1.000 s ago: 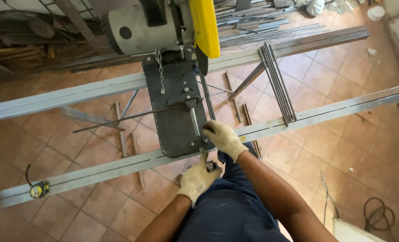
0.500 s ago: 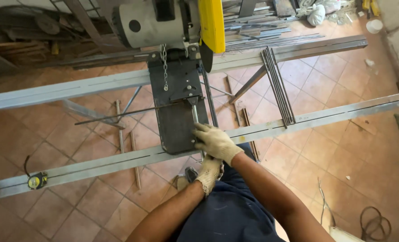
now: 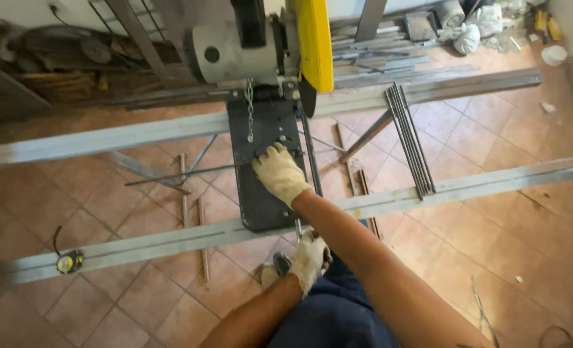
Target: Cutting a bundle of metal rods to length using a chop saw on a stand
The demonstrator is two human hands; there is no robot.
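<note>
The fingers of the gloved right hand lie spread and flat on the dark base plate of the chop saw, released rather than clenched, pressing on the plate beside a thin steel rod that runs along the plate's right edge under the yellow blade guard. The left hand, also in a pale work glove, sits lower, near the person's lap, with its fingers curled around the near end of that rod, just below the closer of two long grey steel rails on which the saw base rests. A short chain hangs down over the plate from the motor housing. A bundle of thin rods lies across both rails to the right of the saw. A yellow tape measure sits on the near rail at the left. A small white tub stands on the tiled floor at the far right; its contents cannot be made out. More scrap metal bars lie behind the far rail.
</note>
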